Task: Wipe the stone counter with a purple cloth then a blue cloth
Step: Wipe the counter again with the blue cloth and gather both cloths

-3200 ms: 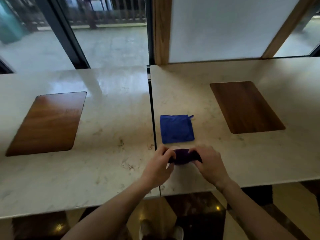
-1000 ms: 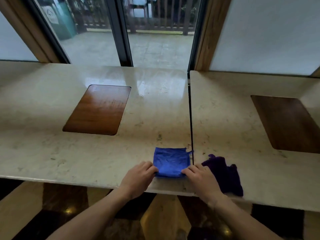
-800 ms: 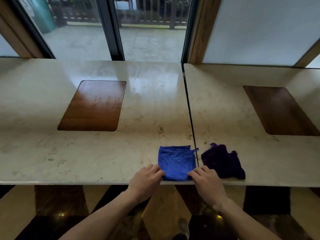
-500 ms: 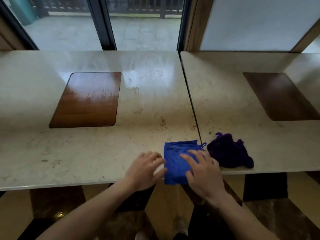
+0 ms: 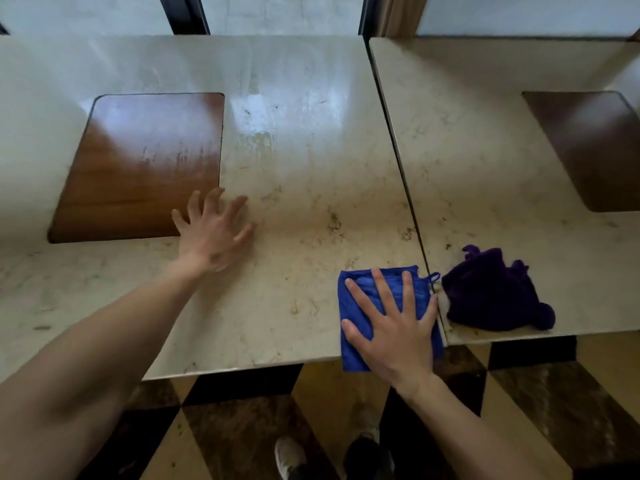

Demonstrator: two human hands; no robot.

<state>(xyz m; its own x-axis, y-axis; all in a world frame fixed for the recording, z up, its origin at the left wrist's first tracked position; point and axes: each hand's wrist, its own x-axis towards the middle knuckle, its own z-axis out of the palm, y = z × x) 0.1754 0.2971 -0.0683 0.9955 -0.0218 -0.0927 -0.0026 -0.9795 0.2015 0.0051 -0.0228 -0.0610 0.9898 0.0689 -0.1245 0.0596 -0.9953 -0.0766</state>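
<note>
Blue cloth lies under your right hand — fingers spread flat — overhanging the stone surface edge; a weak press could drop it. Left hand splayed, empty. Purple cloth sits bunched beside.
</note>
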